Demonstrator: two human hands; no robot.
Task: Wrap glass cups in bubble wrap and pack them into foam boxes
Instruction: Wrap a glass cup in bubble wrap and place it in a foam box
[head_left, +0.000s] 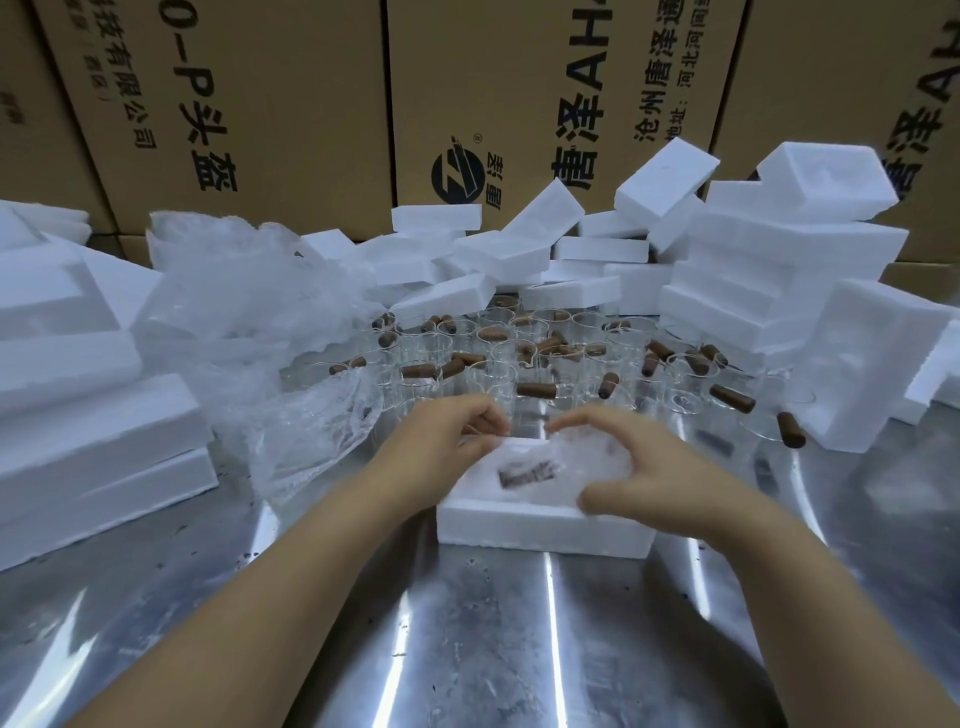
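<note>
1. Here, an open foam box (540, 525) sits on the metal table (467, 634), right in front of the person. The wrapped cup (530, 470) lies inside it, its dark handle a blur through the clear wrapping.
2. The left hand (447, 441) is at the box's far left corner with its fingers curled inward; motion blur hides whether they pinch the wrapping or hold nothing.
3. The right hand (660, 467) arches over the right side of the bundle, fingers spread and loosely bent, thumb by the near rim. It grips nothing.
4. Behind the box stand many bare glass cups (519, 358) with brown handles, crowded together.
5. A loose heap of bubble wrap (244, 312) lies to their left.
6. A stack of foam boxes (78, 395) stands at the left, and a pile of foam boxes (769, 270) fills the back and right, in front of printed cardboard cartons (291, 104).
</note>
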